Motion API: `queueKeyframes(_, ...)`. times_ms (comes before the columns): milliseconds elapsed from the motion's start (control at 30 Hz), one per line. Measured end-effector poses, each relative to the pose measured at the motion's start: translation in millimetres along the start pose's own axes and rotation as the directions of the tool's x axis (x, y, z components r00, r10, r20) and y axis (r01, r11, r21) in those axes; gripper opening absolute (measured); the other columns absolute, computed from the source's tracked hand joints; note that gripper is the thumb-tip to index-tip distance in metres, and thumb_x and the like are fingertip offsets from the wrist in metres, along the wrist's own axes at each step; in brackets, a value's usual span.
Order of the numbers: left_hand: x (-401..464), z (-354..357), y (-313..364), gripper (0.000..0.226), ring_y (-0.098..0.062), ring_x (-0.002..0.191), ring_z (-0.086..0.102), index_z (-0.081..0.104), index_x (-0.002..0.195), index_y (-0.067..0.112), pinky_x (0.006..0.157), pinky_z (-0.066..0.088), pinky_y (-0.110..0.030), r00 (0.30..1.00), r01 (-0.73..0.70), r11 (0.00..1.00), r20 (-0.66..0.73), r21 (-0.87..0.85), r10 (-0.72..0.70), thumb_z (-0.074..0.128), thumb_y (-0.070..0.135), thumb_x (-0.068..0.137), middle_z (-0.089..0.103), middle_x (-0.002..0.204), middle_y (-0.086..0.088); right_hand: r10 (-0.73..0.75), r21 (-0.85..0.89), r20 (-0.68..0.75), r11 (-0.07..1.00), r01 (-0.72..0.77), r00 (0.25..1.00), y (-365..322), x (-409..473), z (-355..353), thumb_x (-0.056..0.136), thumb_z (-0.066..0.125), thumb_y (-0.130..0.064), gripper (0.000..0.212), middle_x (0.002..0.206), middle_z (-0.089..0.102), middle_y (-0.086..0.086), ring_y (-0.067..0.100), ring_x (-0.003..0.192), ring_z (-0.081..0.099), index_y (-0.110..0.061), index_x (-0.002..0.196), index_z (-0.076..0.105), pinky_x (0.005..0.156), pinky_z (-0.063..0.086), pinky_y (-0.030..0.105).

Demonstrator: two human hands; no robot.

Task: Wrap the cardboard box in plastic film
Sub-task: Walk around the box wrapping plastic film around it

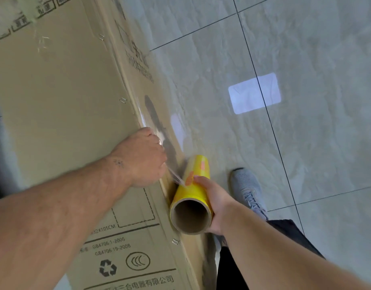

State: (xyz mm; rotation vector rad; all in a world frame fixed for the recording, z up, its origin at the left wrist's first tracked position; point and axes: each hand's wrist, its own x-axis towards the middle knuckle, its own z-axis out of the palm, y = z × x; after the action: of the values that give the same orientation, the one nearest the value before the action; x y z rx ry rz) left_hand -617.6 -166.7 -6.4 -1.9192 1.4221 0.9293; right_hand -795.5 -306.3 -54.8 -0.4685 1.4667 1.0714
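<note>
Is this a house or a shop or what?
Hard to say: indoors, maybe a home or a storeroom. The floor is shiny grey tile, a big appliance-style box stands on it, and a ceiling light is mirrored in the tiles.

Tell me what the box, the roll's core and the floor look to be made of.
Box: brown matte cardboard, printed in black, with metal staples along its edge. Roll: a tan tube core, probably cardboard, under glossy yellow film. Floor: polished grey tiles, likely ceramic or stone, with dark grout lines and a bright reflection.
</note>
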Motion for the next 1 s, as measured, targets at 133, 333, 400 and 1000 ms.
queueKeyframes(133,-1.0,-6.5,5.0,0.051,-0.017,0.097,0.057,0.070,0.092,0.028,0.103,0.035,-0.042,0.999,0.011,1.000,0.052,0.002,-0.012,0.021,0.041,0.100,0.068,0.098,0.008,-0.149,-0.420,-0.163,0.905,0.068,0.975,2.8,2.9,-8.2,0.056,0.088,-0.076,0.119,0.129,0.072,0.017,0.040,0.110,0.076,-0.021,0.154,0.050,0.105,0.060,0.056)
queueKeyframes(333,-2.8,-7.4,24.9,0.057,-0.021,0.114,0.055,0.072,0.114,0.026,0.115,0.028,-0.046,0.996,0.080,0.997,0.044,-0.025,-0.078,0.020,0.048,0.106,0.067,0.117,0.002,-0.321,-0.755,-0.124,0.644,0.121,0.939,5.1,5.0,13.6,0.093,0.065,-0.078,0.133,0.174,0.035,0.021,0.041,0.159,0.039,-0.002,0.173,-0.010,0.130,0.033,0.046)
queueKeyframes(400,-3.5,-6.8,28.5,0.056,-0.022,0.121,0.052,0.070,0.122,0.025,0.117,0.027,-0.045,0.994,0.102,0.994,0.032,-0.046,-0.101,0.022,0.051,0.108,0.063,0.124,0.001,-0.324,-0.743,-0.098,0.653,0.148,0.941,5.9,13.6,18.0,0.087,0.066,-0.081,0.135,0.172,0.038,0.020,0.040,0.156,0.043,-0.005,0.174,-0.004,0.129,0.035,0.048)
queueKeyframes(1000,-2.8,-5.5,45.2,0.035,-0.017,0.099,0.055,0.065,0.097,0.027,0.104,0.036,-0.042,0.994,0.070,0.998,0.087,-0.005,-0.069,0.031,0.037,0.100,0.063,0.100,0.005,-0.072,-0.488,-0.211,0.872,-0.042,0.975,39.7,8.2,-21.5,0.039,0.086,-0.073,0.111,0.116,0.078,0.015,0.038,0.092,0.082,-0.027,0.136,0.059,0.094,0.065,0.060)
